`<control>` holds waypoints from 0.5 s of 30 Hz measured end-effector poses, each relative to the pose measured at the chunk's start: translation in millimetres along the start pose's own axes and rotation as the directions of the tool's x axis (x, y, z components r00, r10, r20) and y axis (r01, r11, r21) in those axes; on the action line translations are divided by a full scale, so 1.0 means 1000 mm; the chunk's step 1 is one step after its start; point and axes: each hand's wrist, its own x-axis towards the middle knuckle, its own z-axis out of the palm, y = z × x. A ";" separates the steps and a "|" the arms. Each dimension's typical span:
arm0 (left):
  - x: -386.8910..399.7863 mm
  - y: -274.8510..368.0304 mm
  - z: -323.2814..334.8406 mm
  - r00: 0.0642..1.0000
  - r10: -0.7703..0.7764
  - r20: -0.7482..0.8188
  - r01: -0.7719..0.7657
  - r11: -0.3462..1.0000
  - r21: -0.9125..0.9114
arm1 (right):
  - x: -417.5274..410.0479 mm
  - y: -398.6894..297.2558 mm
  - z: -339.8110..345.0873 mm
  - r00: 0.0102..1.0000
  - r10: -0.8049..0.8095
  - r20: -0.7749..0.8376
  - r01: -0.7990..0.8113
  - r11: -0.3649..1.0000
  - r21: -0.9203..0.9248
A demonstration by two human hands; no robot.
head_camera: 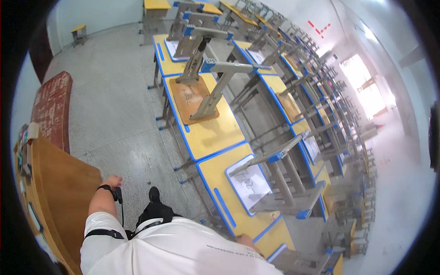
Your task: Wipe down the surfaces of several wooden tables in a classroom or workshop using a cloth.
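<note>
My left hand [114,180] hangs beside the wooden lectern [65,172], with a black strap and a cabled device at its wrist; its fingers look loosely curled and no object shows in it. On the other side, my right hand [244,239] is at the edge of a yellow desk with blue trim [220,172], mostly hidden by my white shirt. Upside down on that desk lies a stool or chair with a white seat [249,185] that bears handwriting, its grey legs raised. An upturned one with a brown wooden seat [189,99] rests on the desk beyond.
Rows of desks with upturned chairs fill the right side. A worn red board or platform [51,110] is by the left wall, and a small yellow stool [79,29] stands farther off. Grey speckled floor [103,103] runs between the lectern and the desks.
</note>
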 end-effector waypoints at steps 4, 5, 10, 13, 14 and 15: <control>0.029 -0.004 -0.031 0.995 -0.051 -0.083 0.020 0.940 -0.341 | 0.026 -0.058 -0.009 0.992 -0.025 0.122 0.016 0.997 0.071; 0.030 0.002 -0.033 0.993 -0.044 -0.107 -0.003 0.915 -0.403 | 0.027 -0.072 -0.009 0.995 -0.058 0.075 0.055 0.998 0.040; 0.034 -0.004 -0.052 0.999 0.033 -0.036 -0.047 0.858 -0.511 | 0.051 -0.130 -0.017 0.983 -0.127 0.132 0.113 0.987 0.112; 0.049 -0.061 -0.066 1.000 -0.001 0.029 0.025 0.540 -0.841 | 0.065 -0.160 -0.024 0.977 -0.192 0.088 0.186 0.979 0.081; 0.052 -0.070 -0.056 1.000 0.009 0.030 0.020 0.536 -0.844 | 0.068 -0.167 -0.029 0.986 -0.134 0.104 0.122 0.986 0.114; 0.050 -0.079 -0.047 0.997 -0.071 0.015 0.049 0.500 -0.865 | 0.071 -0.174 -0.032 0.988 -0.084 0.126 0.066 0.988 0.142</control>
